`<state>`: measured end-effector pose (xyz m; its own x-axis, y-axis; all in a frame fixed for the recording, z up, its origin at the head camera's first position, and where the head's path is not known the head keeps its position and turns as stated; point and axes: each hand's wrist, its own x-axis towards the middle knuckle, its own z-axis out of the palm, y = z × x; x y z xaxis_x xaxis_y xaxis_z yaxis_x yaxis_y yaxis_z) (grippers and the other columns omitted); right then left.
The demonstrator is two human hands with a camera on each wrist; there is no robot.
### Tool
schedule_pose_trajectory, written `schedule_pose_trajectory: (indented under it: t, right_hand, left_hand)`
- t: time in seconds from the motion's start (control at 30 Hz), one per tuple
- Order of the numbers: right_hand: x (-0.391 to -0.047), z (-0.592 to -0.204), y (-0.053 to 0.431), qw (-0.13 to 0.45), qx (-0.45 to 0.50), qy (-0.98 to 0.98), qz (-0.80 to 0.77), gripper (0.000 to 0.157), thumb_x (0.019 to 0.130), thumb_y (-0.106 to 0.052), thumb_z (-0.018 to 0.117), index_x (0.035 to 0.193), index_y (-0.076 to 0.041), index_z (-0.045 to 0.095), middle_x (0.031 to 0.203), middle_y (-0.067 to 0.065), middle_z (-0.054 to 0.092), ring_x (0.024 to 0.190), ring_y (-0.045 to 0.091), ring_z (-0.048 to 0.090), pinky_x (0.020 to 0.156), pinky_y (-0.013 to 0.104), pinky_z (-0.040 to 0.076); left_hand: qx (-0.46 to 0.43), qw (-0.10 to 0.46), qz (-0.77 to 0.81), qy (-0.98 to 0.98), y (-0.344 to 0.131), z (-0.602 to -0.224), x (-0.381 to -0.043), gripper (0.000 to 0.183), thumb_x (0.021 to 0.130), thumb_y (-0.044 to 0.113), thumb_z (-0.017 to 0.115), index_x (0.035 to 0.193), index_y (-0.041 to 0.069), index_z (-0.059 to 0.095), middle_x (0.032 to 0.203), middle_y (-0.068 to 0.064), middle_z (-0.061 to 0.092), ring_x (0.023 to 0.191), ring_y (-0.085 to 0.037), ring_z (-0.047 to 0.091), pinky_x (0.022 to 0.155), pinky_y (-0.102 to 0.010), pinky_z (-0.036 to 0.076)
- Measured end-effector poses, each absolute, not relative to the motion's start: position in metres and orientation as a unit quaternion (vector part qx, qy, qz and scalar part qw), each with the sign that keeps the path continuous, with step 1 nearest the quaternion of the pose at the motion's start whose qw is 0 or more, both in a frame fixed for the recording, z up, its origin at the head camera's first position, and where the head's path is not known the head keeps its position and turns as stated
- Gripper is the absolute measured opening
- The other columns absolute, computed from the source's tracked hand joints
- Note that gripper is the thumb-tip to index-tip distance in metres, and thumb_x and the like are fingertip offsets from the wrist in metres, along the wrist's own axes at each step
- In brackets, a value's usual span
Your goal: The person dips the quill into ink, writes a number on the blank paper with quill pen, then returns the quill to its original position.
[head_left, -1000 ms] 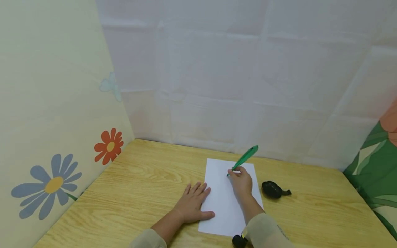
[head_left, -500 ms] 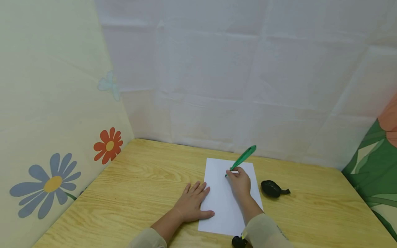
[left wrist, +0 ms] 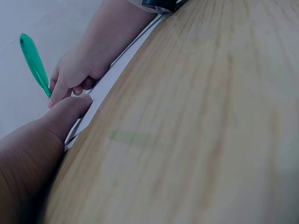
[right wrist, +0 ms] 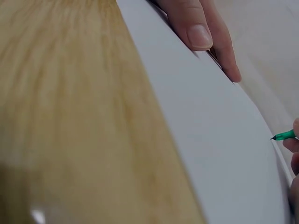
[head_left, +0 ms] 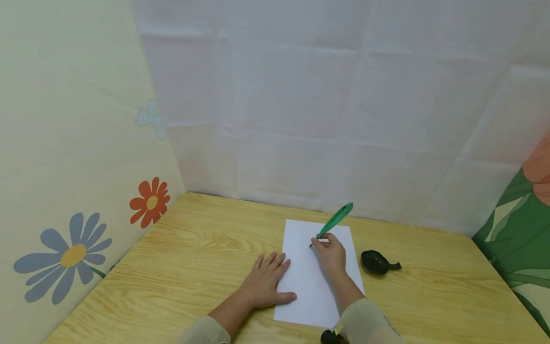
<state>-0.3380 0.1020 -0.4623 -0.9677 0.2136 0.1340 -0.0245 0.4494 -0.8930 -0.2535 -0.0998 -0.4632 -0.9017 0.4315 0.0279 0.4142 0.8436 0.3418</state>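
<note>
A sheet of white paper (head_left: 301, 272) lies on the table. My right hand (head_left: 333, 255) pinches a green leaf-shaped pen (head_left: 336, 220) between thumb and fingers, over the paper's upper half. The pen leans up and to the right, its dark point down at the sheet; that point shows beside the fingers in the right wrist view, on the pen's green end (right wrist: 284, 135). My left hand (head_left: 266, 284) rests with spread fingers on the paper's left edge, thumb on the sheet and the other fingers reaching onto the wood. No writing shows on the paper.
Right of the paper lies a glossy black rounded object (head_left: 375, 262) with a short tail. A wooden table (head_left: 206, 239) meets a pale cloth backdrop (head_left: 275, 167) at the back. Flower-printed panels (head_left: 73, 143) stand on both sides. A black wrist camera (head_left: 331, 336) sits by the right sleeve.
My right hand and the pen have shifted slightly left and a little toward me over the paper. The left hand has stayed in place on the paper's edge.
</note>
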Motion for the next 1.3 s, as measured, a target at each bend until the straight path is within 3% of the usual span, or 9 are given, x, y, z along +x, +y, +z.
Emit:
schedule_pose_trajectory:
  t: [1.3]
  right_hand:
    - [-0.327, -0.465, 0.098, 0.099, -0.039, -0.833, 0.542, 0.022, 0.087, -0.024, 0.074, 0.096, -0.006, 0.067, 0.08, 0.01, 0.076, 0.063, 0.006, 0.062, 0.06, 0.023, 0.046]
  left_hand:
    - [0.226, 0.034, 0.175, 0.958, -0.103, -0.466, -0.255, 0.092, 0.084, 0.071, 0.054, 0.153, 0.012, 0.036, 0.162, -0.009, 0.028, 0.152, -0.032, 0.018, 0.121, -0.059, 0.009]
